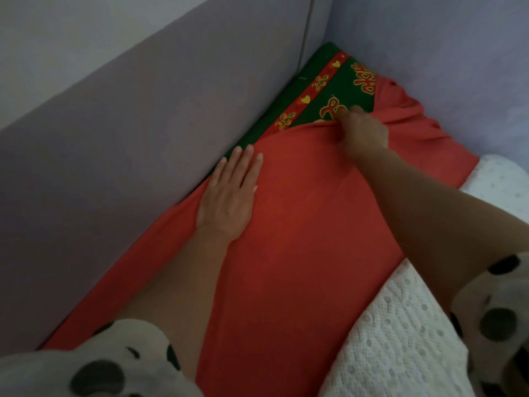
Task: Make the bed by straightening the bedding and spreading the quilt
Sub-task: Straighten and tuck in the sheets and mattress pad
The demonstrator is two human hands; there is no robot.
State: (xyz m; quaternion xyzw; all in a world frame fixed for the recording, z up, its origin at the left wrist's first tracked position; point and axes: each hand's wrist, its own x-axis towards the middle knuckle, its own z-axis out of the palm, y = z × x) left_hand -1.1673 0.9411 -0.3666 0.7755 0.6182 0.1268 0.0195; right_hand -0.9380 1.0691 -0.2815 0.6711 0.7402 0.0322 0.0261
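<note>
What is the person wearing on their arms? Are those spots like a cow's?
Yes, spotty! Each arm comes out of a short, loose white sleeve with big dark spots: the left sleeve and the right sleeve. Below the sleeves the arms are bare. No watch, bracelet or ring shows on the left hand or the right hand, though the right one is a little blurred.

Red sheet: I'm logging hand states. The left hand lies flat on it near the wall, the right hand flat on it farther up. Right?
No. The head view shows the right hand pinching the edge of the red sheet farther up; the left hand does lie flat near the wall.
</note>
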